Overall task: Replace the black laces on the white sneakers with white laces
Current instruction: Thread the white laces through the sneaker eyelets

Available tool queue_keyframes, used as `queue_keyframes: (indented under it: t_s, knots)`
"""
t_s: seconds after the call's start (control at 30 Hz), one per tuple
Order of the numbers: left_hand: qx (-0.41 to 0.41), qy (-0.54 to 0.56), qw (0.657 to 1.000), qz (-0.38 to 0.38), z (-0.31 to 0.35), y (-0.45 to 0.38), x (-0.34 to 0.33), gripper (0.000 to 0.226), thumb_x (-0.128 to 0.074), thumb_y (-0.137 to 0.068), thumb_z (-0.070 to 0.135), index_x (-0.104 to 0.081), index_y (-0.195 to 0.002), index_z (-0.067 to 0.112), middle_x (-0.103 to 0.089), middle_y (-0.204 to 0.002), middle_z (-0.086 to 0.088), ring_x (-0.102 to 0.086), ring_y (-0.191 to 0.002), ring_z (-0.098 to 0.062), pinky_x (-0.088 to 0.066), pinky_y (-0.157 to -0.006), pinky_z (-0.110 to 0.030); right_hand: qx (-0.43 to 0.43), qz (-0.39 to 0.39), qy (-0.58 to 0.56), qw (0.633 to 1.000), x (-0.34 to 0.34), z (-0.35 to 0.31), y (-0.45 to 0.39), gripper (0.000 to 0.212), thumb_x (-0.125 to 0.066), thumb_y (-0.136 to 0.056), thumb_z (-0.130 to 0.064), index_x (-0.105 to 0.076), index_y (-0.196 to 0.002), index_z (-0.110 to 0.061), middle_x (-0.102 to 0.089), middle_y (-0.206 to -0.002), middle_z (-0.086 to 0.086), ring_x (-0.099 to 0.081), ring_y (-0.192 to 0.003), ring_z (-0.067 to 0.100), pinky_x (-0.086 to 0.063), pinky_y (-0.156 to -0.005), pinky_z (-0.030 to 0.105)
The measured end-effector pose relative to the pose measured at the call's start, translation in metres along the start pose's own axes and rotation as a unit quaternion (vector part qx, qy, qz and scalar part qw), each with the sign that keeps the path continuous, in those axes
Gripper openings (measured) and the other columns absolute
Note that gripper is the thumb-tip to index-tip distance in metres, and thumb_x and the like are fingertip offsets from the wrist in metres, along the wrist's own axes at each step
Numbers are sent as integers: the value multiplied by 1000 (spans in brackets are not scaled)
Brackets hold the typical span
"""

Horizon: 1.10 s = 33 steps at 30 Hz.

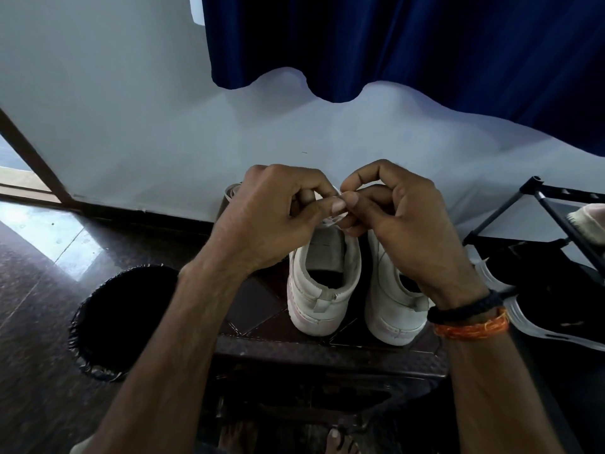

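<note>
Head view, looking down: two white sneakers (327, 283) side by side on a dark brown stool (327, 352), heels toward the camera, toes toward the pale wall (131, 109). Left hand (271, 217) and right hand (396, 224) raised together just above the left-hand sneaker's tongue, thumbs meeting, fingers curled inward. Pinched between thumb and fingers of both hands, a thin white lace (337, 191), only a short bit of it visible at the fingertips; more white lace just below, at the top of the tongue. Eyelets hidden behind the hands, so lacing farther down impossible to judge. Right-hand sneaker partly covered by the right wrist, with a black braided band (465, 309) and an orange thread band (471, 327) around that wrist. Left of the stool, on the glossy dark floor (39, 290), a round bin lined with a black bag (121, 322). Right of the stool, a black metal rack (550, 204) with dark shoes with white soles (556, 299) beneath it. Above, a deep blue curtain (409, 40) hanging against the wall. Bare toes (337, 440) at the bottom edge.
</note>
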<state>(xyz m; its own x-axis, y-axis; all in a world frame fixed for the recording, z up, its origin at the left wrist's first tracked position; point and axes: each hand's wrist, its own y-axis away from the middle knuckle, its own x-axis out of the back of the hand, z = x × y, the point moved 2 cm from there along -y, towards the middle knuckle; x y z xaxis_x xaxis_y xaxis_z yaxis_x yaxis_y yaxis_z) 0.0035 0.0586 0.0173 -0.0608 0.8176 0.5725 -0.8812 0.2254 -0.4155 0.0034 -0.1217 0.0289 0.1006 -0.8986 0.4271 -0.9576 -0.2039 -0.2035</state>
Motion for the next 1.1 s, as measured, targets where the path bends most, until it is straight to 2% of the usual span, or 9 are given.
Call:
queue_keyframes:
  t_s: [0.33,0.4,0.47,0.57,0.67,0.77,0.87,0.97,1.1]
  knots:
    - [-4,-21,1000,6,6,1,-9,4,-74,-92,25,-76,-95,21,-56,-55,5,-53,-51,-11,-37,-51,-13,-87,19,-109,990,0,3,1,6,-66,-98,-13,-67,-98,-8,-77,-79,11,-74,-74,25,-59,-69,34]
    - [-2,-29,1000,11,6,0,-8,2,-74,-92,23,-75,-90,21,-51,-53,6,-49,-50,-9,-33,-52,-11,-96,31,-90,991,1,4,2,11,-68,-97,-19,-67,-97,-8,-78,-78,8,-74,-70,21,-58,-64,32]
    - [11,-36,999,4,4,0,-7,3,-76,-89,21,-76,-86,22,-52,-56,8,-49,-52,-6,-32,-53,-10,-95,57,-5,994,8,5,3,14,-72,-95,-26,-68,-92,-12,-77,-74,3,-72,-63,17,-56,-60,29]
    - [22,-70,997,-27,-3,2,-14,4,-79,-82,19,-80,-83,23,-61,-78,8,-52,-66,0,-33,-62,-7,-99,56,146,983,15,8,6,18,-80,-86,-34,-73,-81,-19,-73,-64,-4,-68,-55,7,-57,-56,25]
    - [30,-104,993,-42,-8,3,-26,10,-76,-77,20,-82,-83,25,-57,-101,1,-49,-92,-15,-31,-76,-10,-103,-1,258,961,8,11,9,24,-83,-76,-51,-78,-81,-29,-72,-69,-11,-70,-69,6,-60,-68,33]
    - [49,-133,988,-61,-7,3,-28,11,-72,-76,29,-81,-83,27,-50,-128,4,-39,-115,-24,-30,-85,-22,-108,-6,261,959,4,15,10,23,-75,-78,-57,-80,-84,-35,-73,-72,-13,-71,-74,12,-62,-72,41]
    - [52,-139,987,-59,-6,4,-26,26,-58,-69,36,-80,-79,27,-45,-147,2,-34,-127,-26,-30,-94,-26,-120,-4,232,965,7,17,8,13,-77,-82,-45,-80,-82,-33,-74,-68,-10,-73,-68,12,-62,-74,42]
    - [40,-133,987,-81,-4,5,-29,29,-55,-68,34,-79,-77,22,-41,-152,-1,-29,-136,-25,-34,-103,-32,-151,-14,202,967,9,18,7,5,-79,-85,-31,-81,-80,-30,-74,-66,-9,-73,-64,8,-62,-78,41]
    - [25,-127,987,-97,-5,6,-37,28,-54,-69,27,-76,-80,14,-40,-152,-7,-29,-140,-31,-33,-107,-35,-153,-15,212,965,7,18,7,10,-76,-81,-31,-79,-86,-40,-74,-72,-14,-72,-79,16,-61,-81,45]
